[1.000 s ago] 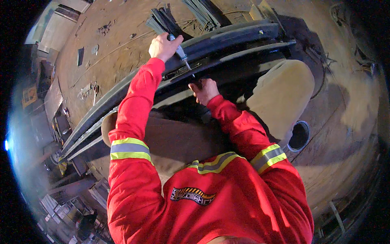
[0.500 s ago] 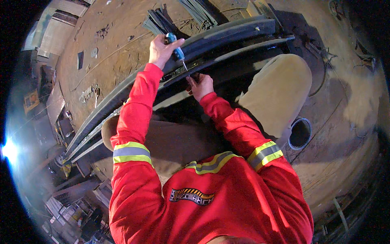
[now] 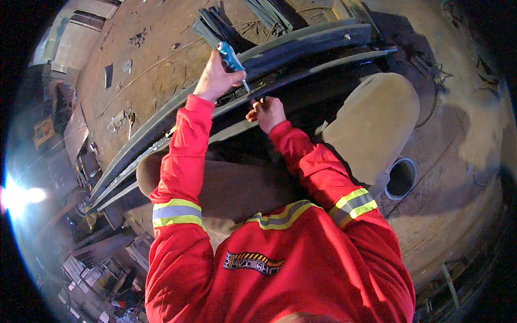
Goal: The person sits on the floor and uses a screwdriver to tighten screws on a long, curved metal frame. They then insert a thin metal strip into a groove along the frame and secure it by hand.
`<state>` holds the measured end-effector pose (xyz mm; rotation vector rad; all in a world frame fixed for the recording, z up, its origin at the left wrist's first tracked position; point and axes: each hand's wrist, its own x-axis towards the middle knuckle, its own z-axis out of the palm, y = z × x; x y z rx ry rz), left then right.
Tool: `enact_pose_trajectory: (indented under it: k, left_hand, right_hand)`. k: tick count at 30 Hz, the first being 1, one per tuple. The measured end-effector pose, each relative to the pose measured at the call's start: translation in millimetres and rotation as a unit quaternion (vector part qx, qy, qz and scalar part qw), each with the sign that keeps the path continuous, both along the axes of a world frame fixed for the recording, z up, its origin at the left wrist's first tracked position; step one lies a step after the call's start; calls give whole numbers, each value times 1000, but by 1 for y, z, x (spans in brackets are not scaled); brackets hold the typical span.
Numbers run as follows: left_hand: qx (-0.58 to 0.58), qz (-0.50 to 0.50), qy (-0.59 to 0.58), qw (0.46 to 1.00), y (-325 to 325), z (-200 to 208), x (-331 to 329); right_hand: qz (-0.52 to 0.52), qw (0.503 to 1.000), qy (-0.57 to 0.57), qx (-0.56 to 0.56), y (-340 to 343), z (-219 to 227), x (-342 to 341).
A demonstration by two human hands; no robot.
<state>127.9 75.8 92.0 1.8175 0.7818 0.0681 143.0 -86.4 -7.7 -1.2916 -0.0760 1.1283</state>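
Observation:
A screwdriver (image 3: pixel 228 56) with a blue-green handle slants down and to the right. My left hand (image 3: pixel 216 78) is closed round its handle. The metal shaft points at a long, curved, dark metal frame (image 3: pixel 323 42) lying across the floor in front of me. Close by the screwdriver's tip, my right hand (image 3: pixel 271 114) has its fingers curled together at the frame's near rail (image 3: pixel 334 63). Whatever those fingers pinch, if anything, is too small and dark to name.
My bent knee (image 3: pixel 379 116) is right of my right hand, with a short round pipe (image 3: pixel 401 178) beside it. Beyond the frame lie two bundles of thin metal strips (image 3: pixel 215 26). Scrap pieces dot the brown floor (image 3: pixel 156 67). Bright light glares at far left.
My left hand has turned around the screwdriver's handle, which leans more to the left. My right fingers have curled in a little more. A second bright spot shows at the left.

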Motion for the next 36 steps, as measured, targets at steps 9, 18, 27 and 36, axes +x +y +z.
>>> enact_pose_trajectory:
  k: [9, 18, 27, 36]
  left_hand:
    - [-203, 112, -169, 958, -31, -27, -4]
    - [-127, 294, -187, 929, -54, -38, 21]
    - [304, 309, -308, 847, 10, -62, 39]
    - [40, 189, -136, 972, 48, 71, -2]
  right_hand:
    - [-57, 998, -26, 28, 2, -12, -3]
    - [-89, 996, 26, 13, 2, -10, 2]
    - [-49, 958, -242, -148, 0, 12, -2]
    - [-187, 971, 137, 63, -3, 9, -18]
